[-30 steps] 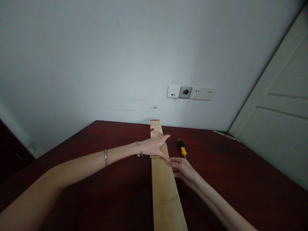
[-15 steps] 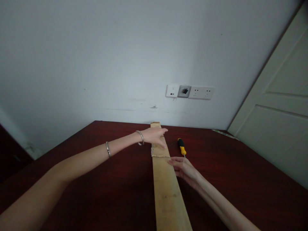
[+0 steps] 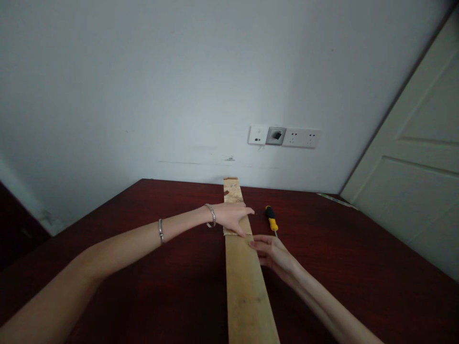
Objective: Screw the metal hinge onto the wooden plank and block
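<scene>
Our left hand [image 3: 231,217] spread wide, thumb splayed, over long flat wooden board [image 3: 247,286] by ragged seam [image 3: 228,234] — our right hand [image 3: 274,253] pinching board's edge — rounded black-yellow screwdriver [image 3: 271,220] nearby.

So I've got the long board [image 3: 249,296] on the table [image 3: 161,282], pointing away from me. At its far end there's a shorter piece [image 3: 232,191] under my left hand [image 3: 231,217]; can't tell if it overlaps the board or just butts up. My right hand [image 3: 274,252] is at the board's right edge, with the screwdriver [image 3: 271,219] off to the board's right too. Behind the board is the wall [image 3: 143,86], and way right of it, the door [image 3: 419,186].
</scene>
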Demonstrator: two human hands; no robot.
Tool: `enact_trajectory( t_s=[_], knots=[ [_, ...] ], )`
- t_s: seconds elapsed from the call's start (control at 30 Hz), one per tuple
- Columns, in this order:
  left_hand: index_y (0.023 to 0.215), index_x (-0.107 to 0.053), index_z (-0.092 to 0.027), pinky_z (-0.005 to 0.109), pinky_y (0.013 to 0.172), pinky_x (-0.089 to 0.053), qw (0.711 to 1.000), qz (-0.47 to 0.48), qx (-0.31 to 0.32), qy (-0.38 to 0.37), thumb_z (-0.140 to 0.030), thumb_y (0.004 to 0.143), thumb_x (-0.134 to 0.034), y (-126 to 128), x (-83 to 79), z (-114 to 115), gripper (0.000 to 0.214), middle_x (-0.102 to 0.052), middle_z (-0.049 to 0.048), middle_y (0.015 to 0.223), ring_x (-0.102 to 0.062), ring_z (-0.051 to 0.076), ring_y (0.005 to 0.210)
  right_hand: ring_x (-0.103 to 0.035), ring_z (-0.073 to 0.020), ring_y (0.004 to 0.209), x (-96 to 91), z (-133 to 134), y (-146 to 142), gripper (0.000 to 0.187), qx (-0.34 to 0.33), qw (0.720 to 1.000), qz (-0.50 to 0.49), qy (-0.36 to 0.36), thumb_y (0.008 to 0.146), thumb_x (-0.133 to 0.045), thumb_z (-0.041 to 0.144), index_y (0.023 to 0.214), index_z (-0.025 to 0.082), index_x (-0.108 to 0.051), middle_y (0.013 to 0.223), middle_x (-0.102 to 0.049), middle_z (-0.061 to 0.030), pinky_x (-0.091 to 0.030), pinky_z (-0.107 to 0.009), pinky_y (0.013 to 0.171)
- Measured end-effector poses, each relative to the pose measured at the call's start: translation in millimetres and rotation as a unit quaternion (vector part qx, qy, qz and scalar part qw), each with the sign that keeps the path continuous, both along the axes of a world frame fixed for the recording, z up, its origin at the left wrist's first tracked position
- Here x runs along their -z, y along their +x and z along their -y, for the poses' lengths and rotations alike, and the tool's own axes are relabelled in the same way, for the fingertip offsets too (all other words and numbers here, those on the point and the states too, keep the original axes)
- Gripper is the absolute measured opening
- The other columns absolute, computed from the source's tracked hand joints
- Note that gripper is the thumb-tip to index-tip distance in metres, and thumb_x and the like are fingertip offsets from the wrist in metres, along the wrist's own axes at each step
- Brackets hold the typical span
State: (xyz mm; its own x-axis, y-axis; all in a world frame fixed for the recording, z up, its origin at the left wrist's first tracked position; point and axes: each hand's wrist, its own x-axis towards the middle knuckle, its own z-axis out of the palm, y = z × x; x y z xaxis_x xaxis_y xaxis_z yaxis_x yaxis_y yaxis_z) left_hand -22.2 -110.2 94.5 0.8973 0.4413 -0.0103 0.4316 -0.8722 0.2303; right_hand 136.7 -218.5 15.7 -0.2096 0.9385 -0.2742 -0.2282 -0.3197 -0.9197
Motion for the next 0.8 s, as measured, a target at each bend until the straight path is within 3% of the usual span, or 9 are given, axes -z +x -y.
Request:
enact_trajectory(
  t_s=[0.27,0.4,0.6,0.8],
  knots=[
    [0.145,-0.025,-0.007,0.040,0.108,-0.028,0.996,0.073,-0.045,-0.039,-0.044,0.063,-0.072,-47.0,-35.7,-2.8,0.101,-0.035,0.0196,0.145,-0.034,0.035,0.131,-0.069,-0.0189,0.073,-3.2,0.4,-0.7,0.029,0.024,1.000,-0.015,0.006,0.063,-0.077,0.028,0.086,0.012,-0.070,0.086,-0.074,-0.0113,-0.053,-0.034,0.074],
    [0.147,-0.024,-0.014,0.039,0.103,-0.033,0.994,0.070,-0.063,-0.057,-0.040,0.063,-0.072,-76.3,-42.0,-4.9,0.099,-0.043,0.0145,0.139,-0.042,0.032,0.123,-0.069,-0.0180,0.072,-6.0,1.9,-0.3,0.028,0.026,0.999,-0.018,0.012,0.065,-0.077,0.028,0.087,0.012,-0.071,0.087,-0.074,-0.0113,-0.054,-0.032,0.073],
    [0.145,-0.027,-0.017,0.034,0.094,-0.038,0.994,0.000,-0.100,-0.047,-0.035,0.064,-0.068,-101.8,-34.6,-5.7,0.093,-0.054,0.0105,0.124,-0.047,0.028,0.113,-0.070,-0.0179,0.072,-8.8,2.9,1.3,0.027,0.023,0.999,-0.025,0.018,0.066,-0.077,0.030,0.085,0.012,-0.070,0.085,-0.074,-0.0114,-0.054,-0.030,0.071],
    [0.147,-0.023,-0.011,0.035,0.092,-0.041,0.989,-0.022,-0.119,-0.088,-0.040,0.058,-0.072,-102.0,-7.7,-9.1,0.106,-0.055,0.0146,0.125,-0.049,0.033,0.114,-0.070,-0.0177,0.071,-11.0,3.4,2.5,0.024,0.027,0.999,-0.041,0.021,0.066,-0.077,0.028,0.083,0.012,-0.070,0.083,-0.074,-0.0106,-0.054,-0.029,0.070]
  ],
)
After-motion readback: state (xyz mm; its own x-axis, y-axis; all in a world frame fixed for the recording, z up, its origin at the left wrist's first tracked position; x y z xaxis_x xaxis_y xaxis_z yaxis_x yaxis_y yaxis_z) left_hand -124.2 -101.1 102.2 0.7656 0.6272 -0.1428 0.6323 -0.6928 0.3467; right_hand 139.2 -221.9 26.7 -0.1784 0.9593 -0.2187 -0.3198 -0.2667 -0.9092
